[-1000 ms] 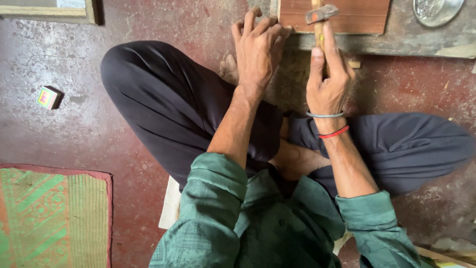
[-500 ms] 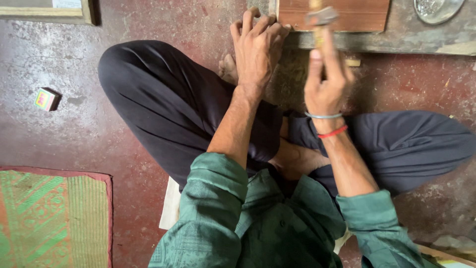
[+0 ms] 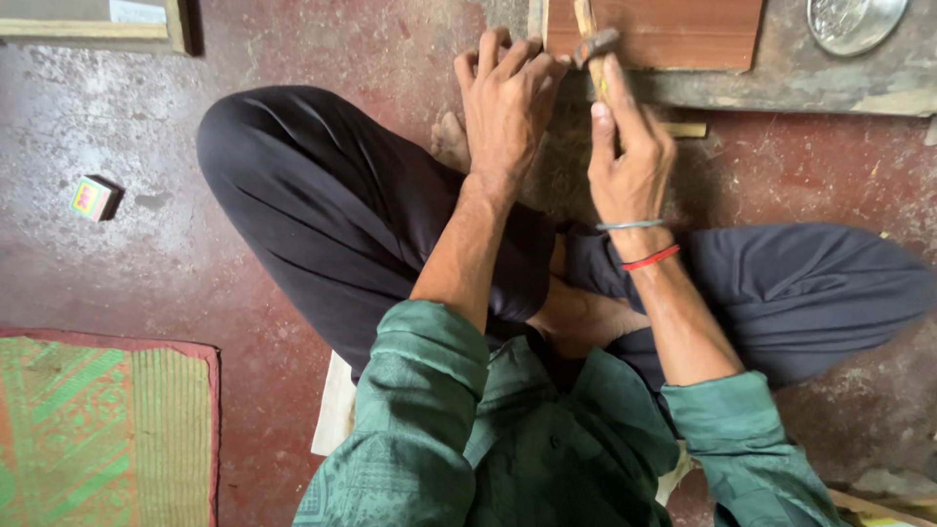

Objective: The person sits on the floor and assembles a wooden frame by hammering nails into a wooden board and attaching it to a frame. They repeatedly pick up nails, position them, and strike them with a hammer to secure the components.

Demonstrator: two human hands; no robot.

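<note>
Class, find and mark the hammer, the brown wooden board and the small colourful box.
hammer [image 3: 595, 46], head view, on its metal head.
brown wooden board [image 3: 673, 31], head view, on its flat face.
small colourful box [image 3: 93, 197], head view, on its top.

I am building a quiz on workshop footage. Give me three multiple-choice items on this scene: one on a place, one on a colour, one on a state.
1. Where does the small multicoloured box lie?
A. on the reddish floor, left of the knee
B. on the brown wooden board
C. on the green woven mat

2. What colour is the thread band on the right wrist?
A. blue
B. red
C. white

3. What is the right hand doing?
A. lying open on the floor
B. gripping a wooden-handled hammer
C. resting on the knee

A: the box sits on bare floor, apart from the mat.
B: the band is red.
B: fingers wrap the handle while the left hand rests by the board.
</note>
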